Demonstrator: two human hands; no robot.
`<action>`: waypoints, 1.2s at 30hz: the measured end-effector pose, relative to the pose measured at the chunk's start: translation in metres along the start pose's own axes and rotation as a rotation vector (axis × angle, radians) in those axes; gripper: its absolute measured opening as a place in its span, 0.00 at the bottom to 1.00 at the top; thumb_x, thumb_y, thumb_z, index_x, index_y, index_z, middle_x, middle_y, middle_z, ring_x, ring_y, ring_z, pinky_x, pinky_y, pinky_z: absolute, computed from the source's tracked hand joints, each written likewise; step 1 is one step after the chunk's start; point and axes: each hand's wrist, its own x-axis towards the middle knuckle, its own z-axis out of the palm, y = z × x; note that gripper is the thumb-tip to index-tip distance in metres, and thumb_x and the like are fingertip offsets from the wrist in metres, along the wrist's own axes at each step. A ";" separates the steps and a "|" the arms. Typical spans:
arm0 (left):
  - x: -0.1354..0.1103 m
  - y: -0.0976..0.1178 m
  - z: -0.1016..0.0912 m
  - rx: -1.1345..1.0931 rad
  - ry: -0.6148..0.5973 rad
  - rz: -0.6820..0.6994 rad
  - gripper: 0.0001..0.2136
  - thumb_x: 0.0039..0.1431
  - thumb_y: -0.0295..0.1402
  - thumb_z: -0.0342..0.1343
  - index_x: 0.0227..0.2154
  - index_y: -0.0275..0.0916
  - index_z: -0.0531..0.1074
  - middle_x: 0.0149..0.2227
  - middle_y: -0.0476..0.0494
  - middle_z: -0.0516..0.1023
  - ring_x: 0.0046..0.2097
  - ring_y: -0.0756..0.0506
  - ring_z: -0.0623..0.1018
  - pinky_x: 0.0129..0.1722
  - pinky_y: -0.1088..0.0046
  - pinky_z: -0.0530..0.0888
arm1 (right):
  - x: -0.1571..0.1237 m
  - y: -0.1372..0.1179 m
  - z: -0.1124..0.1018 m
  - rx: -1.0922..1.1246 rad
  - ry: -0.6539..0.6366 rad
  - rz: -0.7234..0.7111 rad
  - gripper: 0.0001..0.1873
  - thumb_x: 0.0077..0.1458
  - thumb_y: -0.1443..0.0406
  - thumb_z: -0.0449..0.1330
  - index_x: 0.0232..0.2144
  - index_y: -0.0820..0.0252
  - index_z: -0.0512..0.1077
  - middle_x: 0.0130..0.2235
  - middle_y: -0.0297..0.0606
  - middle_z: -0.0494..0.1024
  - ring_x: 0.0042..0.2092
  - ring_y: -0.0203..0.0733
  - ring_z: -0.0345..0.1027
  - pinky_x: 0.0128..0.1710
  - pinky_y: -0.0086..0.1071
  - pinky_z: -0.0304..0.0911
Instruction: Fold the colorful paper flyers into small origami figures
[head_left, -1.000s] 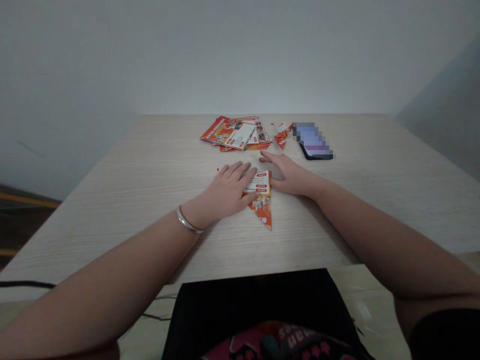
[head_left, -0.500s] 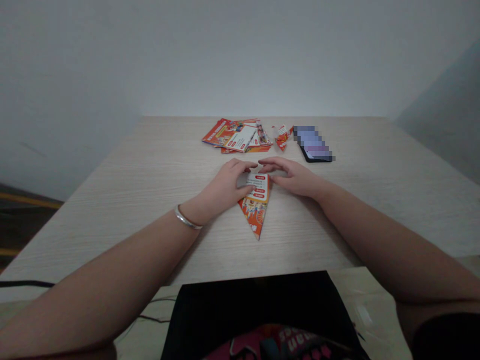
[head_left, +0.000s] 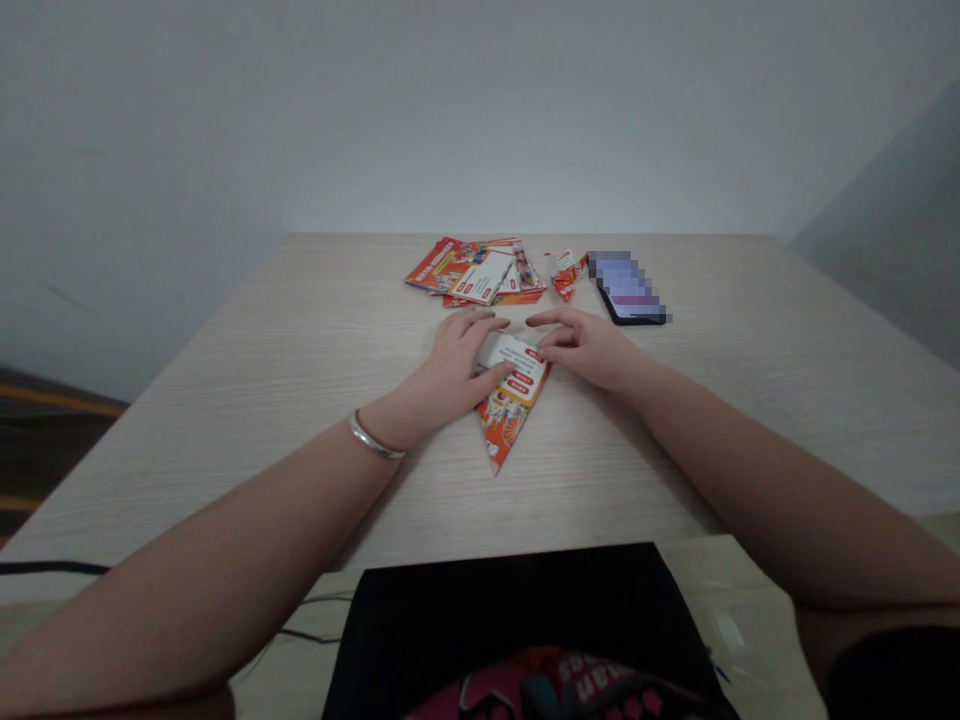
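A folded orange and white paper leaflet lies on the wooden table as a narrow triangle, its tip pointing towards me and a little left. My left hand grips its left side, thumb on top of the paper and fingers curled. A silver bangle circles that wrist. My right hand pinches the leaflet's upper right corner with thumb and fingertips.
A loose pile of orange leaflets lies farther back on the table. A small folded orange paper piece sits to its right, beside a dark phone. A black cable runs along the table's near left edge.
Both hands went from lying flat on the leaflet to gripping it. The leaflet has turned, and its near tip has swung to the left.
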 end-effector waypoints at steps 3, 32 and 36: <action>-0.001 -0.001 -0.002 0.036 0.054 0.020 0.30 0.65 0.49 0.54 0.64 0.39 0.63 0.69 0.31 0.60 0.73 0.30 0.53 0.71 0.41 0.52 | -0.002 -0.003 -0.003 0.086 0.053 0.090 0.23 0.53 0.65 0.67 0.52 0.56 0.73 0.32 0.35 0.84 0.34 0.44 0.76 0.41 0.43 0.74; -0.001 0.007 -0.013 -0.186 -0.133 0.185 0.53 0.53 0.64 0.60 0.73 0.40 0.46 0.72 0.28 0.55 0.71 0.27 0.58 0.70 0.43 0.57 | -0.003 -0.007 0.001 0.202 0.149 0.093 0.16 0.51 0.59 0.70 0.38 0.53 0.69 0.24 0.28 0.76 0.24 0.36 0.69 0.23 0.31 0.65; -0.003 0.007 -0.013 -0.338 -0.075 0.059 0.43 0.58 0.55 0.62 0.70 0.42 0.54 0.66 0.28 0.63 0.65 0.34 0.68 0.62 0.51 0.71 | -0.005 -0.008 -0.001 0.163 0.146 0.065 0.12 0.54 0.60 0.66 0.38 0.53 0.68 0.23 0.27 0.73 0.24 0.37 0.67 0.25 0.32 0.65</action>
